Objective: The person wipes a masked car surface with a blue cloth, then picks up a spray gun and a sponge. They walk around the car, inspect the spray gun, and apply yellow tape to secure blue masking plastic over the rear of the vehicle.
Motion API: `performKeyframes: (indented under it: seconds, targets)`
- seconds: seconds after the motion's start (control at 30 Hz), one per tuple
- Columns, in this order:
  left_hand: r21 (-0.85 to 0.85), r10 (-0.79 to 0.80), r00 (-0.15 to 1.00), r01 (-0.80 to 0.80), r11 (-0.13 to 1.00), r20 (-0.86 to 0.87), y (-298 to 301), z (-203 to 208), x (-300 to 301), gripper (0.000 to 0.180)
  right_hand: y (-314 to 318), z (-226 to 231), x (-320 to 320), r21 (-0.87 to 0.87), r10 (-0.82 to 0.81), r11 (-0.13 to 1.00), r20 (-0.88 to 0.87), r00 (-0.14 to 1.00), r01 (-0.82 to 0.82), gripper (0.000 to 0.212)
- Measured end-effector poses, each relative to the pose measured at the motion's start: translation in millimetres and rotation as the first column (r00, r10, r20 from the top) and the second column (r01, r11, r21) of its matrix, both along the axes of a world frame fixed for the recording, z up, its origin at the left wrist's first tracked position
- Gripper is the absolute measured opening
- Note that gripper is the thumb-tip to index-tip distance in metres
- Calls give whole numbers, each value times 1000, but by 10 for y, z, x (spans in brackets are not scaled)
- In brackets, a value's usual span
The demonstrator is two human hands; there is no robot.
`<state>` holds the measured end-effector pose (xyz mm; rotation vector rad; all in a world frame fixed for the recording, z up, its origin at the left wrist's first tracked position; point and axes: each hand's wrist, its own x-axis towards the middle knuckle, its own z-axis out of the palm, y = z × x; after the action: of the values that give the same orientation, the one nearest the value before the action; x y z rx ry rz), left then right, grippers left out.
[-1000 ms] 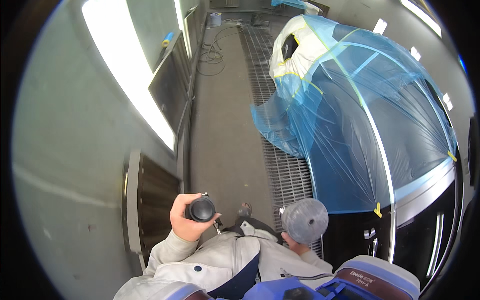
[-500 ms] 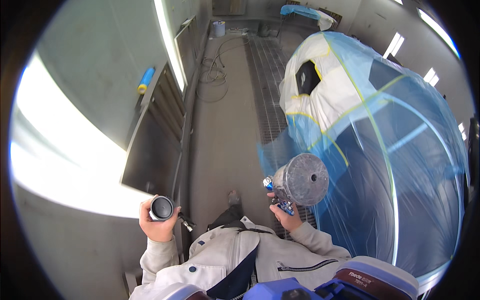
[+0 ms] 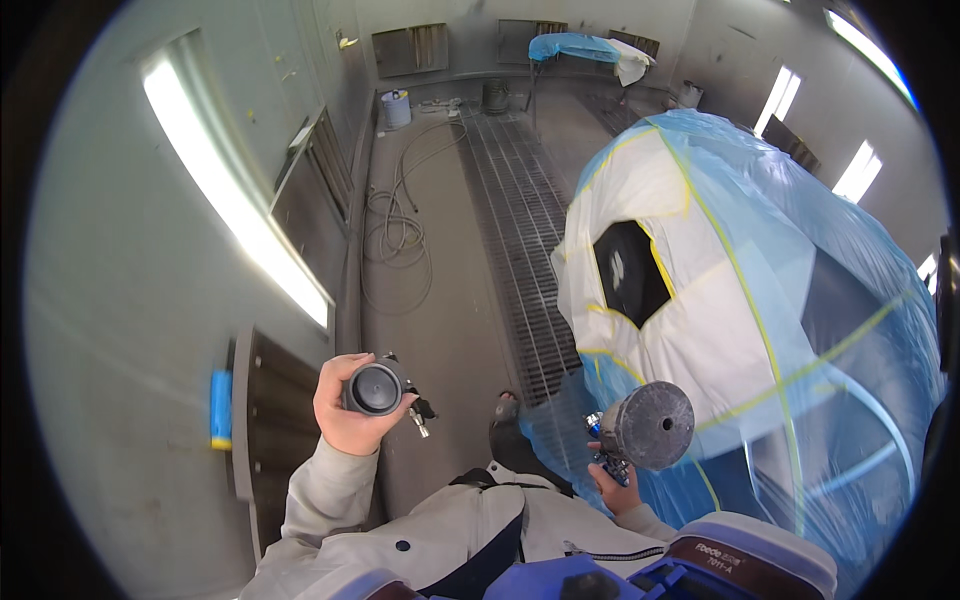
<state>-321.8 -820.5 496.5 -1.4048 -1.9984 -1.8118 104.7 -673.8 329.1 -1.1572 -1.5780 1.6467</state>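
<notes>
My left hand (image 3: 343,410) is closed around a small round cup with a dark lid (image 3: 374,389); a black and metal fitting (image 3: 421,415) juts out beside it. What joins the two is hidden by my fingers. In my right hand (image 3: 620,495) is a spray gun (image 3: 610,465) with blue and silver parts, its grip wrapped by my fingers. A grey, paint-stained cup (image 3: 655,425) with a small hole in its top sits on the gun. Right of the gun stands a car-shaped bulk wrapped in blue plastic sheeting (image 3: 870,240), with a dark panel (image 3: 630,272) showing through a taped opening.
A wall with a bright light strip (image 3: 235,180) runs along my left, holding a dark vent panel (image 3: 280,430) and a blue roll (image 3: 221,408). A coiled hose (image 3: 400,238) lies on the floor beside a grating (image 3: 520,220). Farther off stand a bucket (image 3: 397,110) and a sheet-covered stand (image 3: 575,46).
The view has shifted forward and up, bringing the dark panel in the wrapped bulk closer. Both hands appear further right and keep hold of the cup and the spray gun.
</notes>
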Motion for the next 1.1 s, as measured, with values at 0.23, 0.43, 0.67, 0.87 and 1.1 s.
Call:
performKeyframes:
  seconds: [0.23,0.43,0.67,0.87,1.1]
  targets:
    - [-214,196,977,-174,961,89,1662,-16,-1300,58,2214,14,-1784,375,131,924,-121,984,-77,34]
    - [-235,424,904,-425,874,-58,2601,-125,-2567,60,3959,376,-3705,273,368,899,-52,928,-342,34]
    - [-229,553,832,-547,805,-44,4026,-711,-4148,57,5658,335,-5685,-65,381,918,-126,916,-391,42]
    - [-108,507,862,-506,856,-18,5858,-402,-5860,55,7272,250,-6833,65,278,959,-19,960,-277,44]
    - [-99,376,926,-376,921,-21,8107,88,-7840,52,8822,-41,-7773,-150,106,982,-61,993,-114,45]
